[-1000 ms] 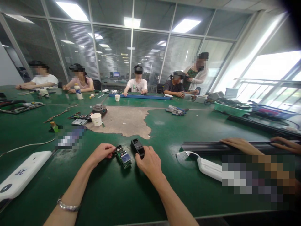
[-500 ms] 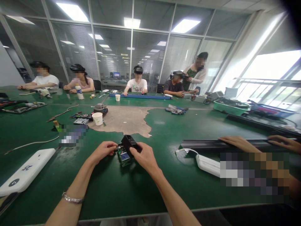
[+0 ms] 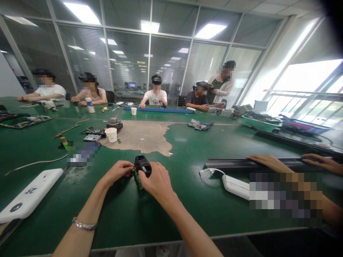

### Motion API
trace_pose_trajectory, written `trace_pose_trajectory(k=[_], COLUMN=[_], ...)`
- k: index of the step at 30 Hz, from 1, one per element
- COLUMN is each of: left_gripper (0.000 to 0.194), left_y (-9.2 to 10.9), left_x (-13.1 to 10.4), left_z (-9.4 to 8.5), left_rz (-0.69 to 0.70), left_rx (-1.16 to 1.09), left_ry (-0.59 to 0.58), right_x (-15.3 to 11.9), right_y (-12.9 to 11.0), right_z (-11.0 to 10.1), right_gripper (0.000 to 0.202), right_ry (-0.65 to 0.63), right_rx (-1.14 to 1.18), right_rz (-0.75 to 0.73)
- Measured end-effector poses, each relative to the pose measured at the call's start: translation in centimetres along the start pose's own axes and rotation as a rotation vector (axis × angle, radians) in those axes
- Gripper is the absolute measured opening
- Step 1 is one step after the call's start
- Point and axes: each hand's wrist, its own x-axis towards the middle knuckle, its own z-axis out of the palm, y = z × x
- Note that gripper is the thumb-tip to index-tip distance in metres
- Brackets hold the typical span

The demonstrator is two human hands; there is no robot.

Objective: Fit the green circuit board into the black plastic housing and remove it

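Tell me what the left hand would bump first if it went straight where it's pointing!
Probably the green circuit board, right by its fingers and perhaps touching them; the black case in the right hand is close too. Depth is unclear.

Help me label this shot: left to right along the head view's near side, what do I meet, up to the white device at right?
Large white device, pixelated item, left hand, black casing, right hand, white cable, second white device.

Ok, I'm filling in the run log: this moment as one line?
right hand: holds black case | left hand: at edge of circuit board | black case: over circuit board, mostly hiding it
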Motion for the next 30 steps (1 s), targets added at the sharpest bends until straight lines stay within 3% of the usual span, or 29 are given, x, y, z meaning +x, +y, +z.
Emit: trace_pose_trajectory(k=[18,30], left_gripper=[0.034,0.035], left_y=[-0.5,-0.1], left_x=[0.4,0.0], left_z=[-0.1,0.1], left_rz=[-0.050,-0.048], left_rx=[-0.083,-0.020], left_ry=[0.036,0.039], right_x=[-2.0,-2.3], right_y=[-0.2,0.3], right_z=[1.9,2.7], right_gripper=[0.032,0.032], right_ry=[-0.064,-0.067], right_rx=[-0.103,-0.063], right_rz=[-0.048,-0.009])
